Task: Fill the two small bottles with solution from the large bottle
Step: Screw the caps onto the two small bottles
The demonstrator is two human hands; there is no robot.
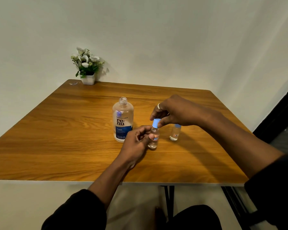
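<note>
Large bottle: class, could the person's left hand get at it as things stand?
Probably yes: the large bottle stands uncapped just beside the left hand with nothing between, though that hand grips a small bottle and must let go first.

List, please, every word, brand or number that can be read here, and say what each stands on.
"re-nu": label of the large bottle.
"fresh": blue band of that label.
"BAUSCH+LOMB": above "re-nu", barely legible.
Fine print under "fresh": too small.
Label on the held small bottle: blurred.
Label on the other small bottle: blurred.
Sticker at the table's far corner: unreadable.
</note>
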